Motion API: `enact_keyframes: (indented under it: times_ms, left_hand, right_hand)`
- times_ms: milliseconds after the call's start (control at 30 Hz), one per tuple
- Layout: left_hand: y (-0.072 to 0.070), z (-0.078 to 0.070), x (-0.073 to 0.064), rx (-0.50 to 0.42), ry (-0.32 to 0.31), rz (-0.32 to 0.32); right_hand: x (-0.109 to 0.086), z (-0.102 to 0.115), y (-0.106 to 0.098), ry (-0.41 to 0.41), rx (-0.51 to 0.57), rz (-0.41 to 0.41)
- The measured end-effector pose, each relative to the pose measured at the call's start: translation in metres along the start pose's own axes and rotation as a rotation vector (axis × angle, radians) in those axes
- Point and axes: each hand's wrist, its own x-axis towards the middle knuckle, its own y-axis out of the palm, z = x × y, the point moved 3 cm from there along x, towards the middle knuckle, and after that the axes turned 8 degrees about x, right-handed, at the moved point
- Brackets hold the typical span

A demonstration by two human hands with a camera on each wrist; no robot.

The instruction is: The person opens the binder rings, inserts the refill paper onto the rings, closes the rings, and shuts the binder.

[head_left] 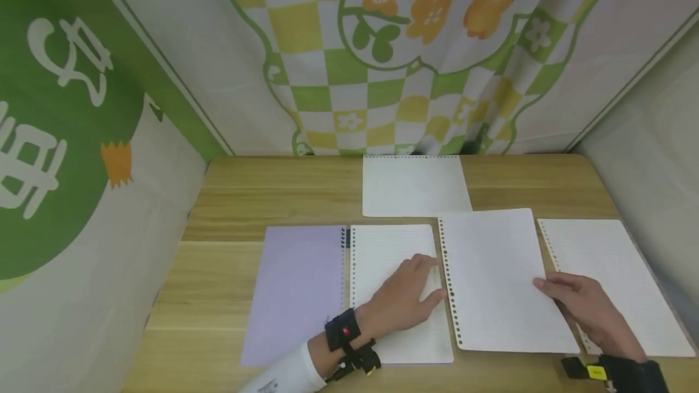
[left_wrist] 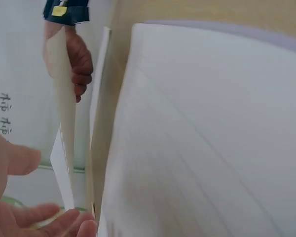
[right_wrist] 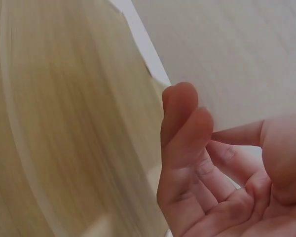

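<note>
Wooden table [head_left: 218,296] against a checked, flower-printed curtain [head_left: 349,96]; green-and-white cloth [head_left: 65,138] hangs to the left. Paper is spread over the right half of the wood.

Right hand [head_left: 584,305]: pinches the right edge of a white punched sheet [head_left: 497,284] between thumb and fingers, thumb on top. The sheet is right of the table's middle, row of holes to the left; the left wrist view shows it nearly edge-on, raised at the right hand.

Left hand [head_left: 401,296]: over a lined page [head_left: 390,259], thumb apart from the loosely bent fingers, nothing gripped. Fingertips lie just beside the punched edge of the raised sheet (contact, cannot tell).

Around them: purple cover [head_left: 297,290] flat at left, joined by rings near its top to the lined page's side; a thin purple rim shows under that page. Another lined sheet [head_left: 617,278] lies at far right, partly behind the right hand. A further one [head_left: 415,187] lies at the back, holes toward the curtain. Dark bands circle both wrists.
</note>
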Motion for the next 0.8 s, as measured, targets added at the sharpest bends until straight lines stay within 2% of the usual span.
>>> enact_keyframes:
  times_ms: [100,200,267,333,467,633,800]
  left_hand:
    - [-0.004,0.009,-0.002,-0.256,-0.114,0.019]
    - [-0.005,0.02,-0.005,-0.492,-0.199,0.029]
    - [-0.007,0.027,-0.008,-0.601,-0.233,0.004]
    - [-0.009,0.033,-0.011,-0.661,-0.252,-0.037]
    - [-0.015,0.044,-0.019,-0.665,-0.275,-0.105]
    - [-0.022,0.056,-0.032,-0.619,-0.305,-0.112]
    - [-0.031,0.07,-0.046,-0.585,-0.34,-0.117]
  right_hand:
    - [-0.005,0.006,0.011,-0.007,0.053,0.014]
    - [-0.009,0.014,0.025,-0.022,0.061,0.017]
    - [-0.01,0.019,0.034,-0.034,0.079,0.023]
    - [-0.01,0.023,0.043,-0.049,0.084,0.033]
    - [-0.009,0.032,0.059,-0.077,0.065,0.052]
    - [-0.008,0.042,0.077,-0.102,0.011,0.061]
    - [-0.006,0.054,0.095,-0.149,0.077,0.069]
